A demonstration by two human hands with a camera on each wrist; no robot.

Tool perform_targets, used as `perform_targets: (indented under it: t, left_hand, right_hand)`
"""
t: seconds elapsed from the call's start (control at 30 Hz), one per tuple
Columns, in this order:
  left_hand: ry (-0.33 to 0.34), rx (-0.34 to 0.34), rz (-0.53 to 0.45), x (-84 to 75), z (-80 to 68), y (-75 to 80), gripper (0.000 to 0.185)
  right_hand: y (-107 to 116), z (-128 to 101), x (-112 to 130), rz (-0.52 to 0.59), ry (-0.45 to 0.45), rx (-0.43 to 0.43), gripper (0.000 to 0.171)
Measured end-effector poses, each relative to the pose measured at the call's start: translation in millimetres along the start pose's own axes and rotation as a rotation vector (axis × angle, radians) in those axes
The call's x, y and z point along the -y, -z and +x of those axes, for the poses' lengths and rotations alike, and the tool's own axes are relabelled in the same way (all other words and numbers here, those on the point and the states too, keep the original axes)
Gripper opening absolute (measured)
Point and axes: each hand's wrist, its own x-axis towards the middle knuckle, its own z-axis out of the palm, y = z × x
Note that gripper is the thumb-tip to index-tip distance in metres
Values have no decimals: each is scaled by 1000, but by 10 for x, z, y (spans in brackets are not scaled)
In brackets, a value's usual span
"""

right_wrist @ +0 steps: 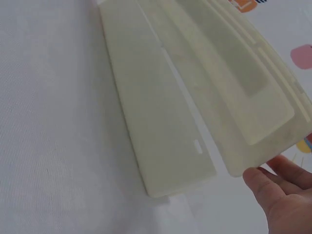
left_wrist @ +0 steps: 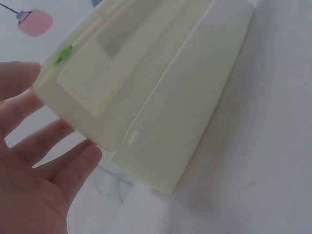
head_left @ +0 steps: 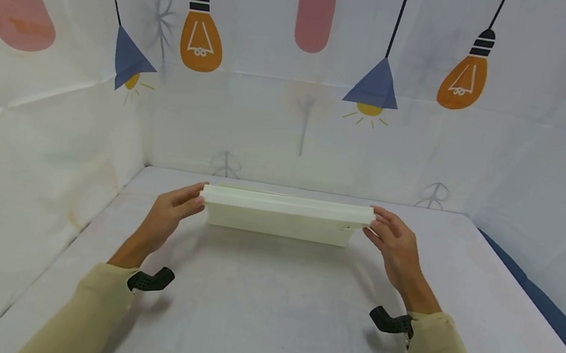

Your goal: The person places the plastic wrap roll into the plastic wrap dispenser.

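A long cream plastic box (head_left: 276,225) stands on the white-covered table, its long front side facing me. Over it lies a lid (head_left: 287,204) of the same colour with a recessed panel, raised slightly from the box; the right wrist view shows a narrow gap between them. My left hand (head_left: 163,218) grips the lid's left end, thumb and fingers at its edge. At the opposite end my right hand (head_left: 399,252) pinches the lid's corner. A small green piece (left_wrist: 63,54) shows on the lid near my left thumb. The box's inside is hidden.
The white table (head_left: 261,320) reaches back to a white sheet (head_left: 257,130) printed with lamps and bulbs. Similar sheets hang at both sides. A dark blue strip (head_left: 544,301) runs along the right edge. Each wrist wears a black strap mount (head_left: 151,279).
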Motion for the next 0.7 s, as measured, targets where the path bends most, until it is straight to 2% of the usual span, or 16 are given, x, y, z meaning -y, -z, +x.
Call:
perform_targets:
  t: [0.17,0.4,0.7]
  left_hand:
    - [4,-7,22,3,4,-1,57]
    - [-8,-20,-31,34,23,-21,53]
    - [27,-55,28,39,54,-47,54]
  right_hand:
    - [-15,13,15,17,13,6,52]
    - [-23,36,10,13,20,-3,48]
    - [-23,60,-26,-5,32,3,47]
